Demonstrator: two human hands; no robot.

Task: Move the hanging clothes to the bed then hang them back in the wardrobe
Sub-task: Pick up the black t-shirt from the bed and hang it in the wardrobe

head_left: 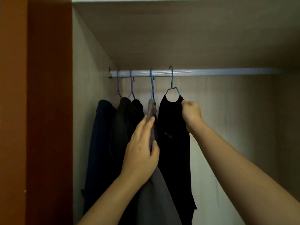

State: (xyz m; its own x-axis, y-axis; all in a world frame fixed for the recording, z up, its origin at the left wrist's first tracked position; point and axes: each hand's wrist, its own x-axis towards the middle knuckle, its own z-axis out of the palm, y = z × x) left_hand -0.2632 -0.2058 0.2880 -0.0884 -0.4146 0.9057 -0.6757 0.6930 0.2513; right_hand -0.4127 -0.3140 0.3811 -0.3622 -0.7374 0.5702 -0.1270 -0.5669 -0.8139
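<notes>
Several garments hang on a pale metal rail [211,72] inside the wardrobe. A black garment [173,143] hangs on a blue hanger [172,85] at the right end of the row. My right hand [191,112] grips its right shoulder just below the hanger. A grey garment [155,189] on another blue hanger [152,85] hangs beside it, and my left hand [141,153] pinches its edge between thumb and fingers. Further left hang dark brown garments [126,120] and a navy garment [100,143] on purple hangers [118,88].
The wardrobe's reddish-brown door edge [48,111] stands at the left. The beige side wall [84,95] is close to the navy garment. The rail to the right of the black garment is bare, with the pale back panel [235,127] behind it.
</notes>
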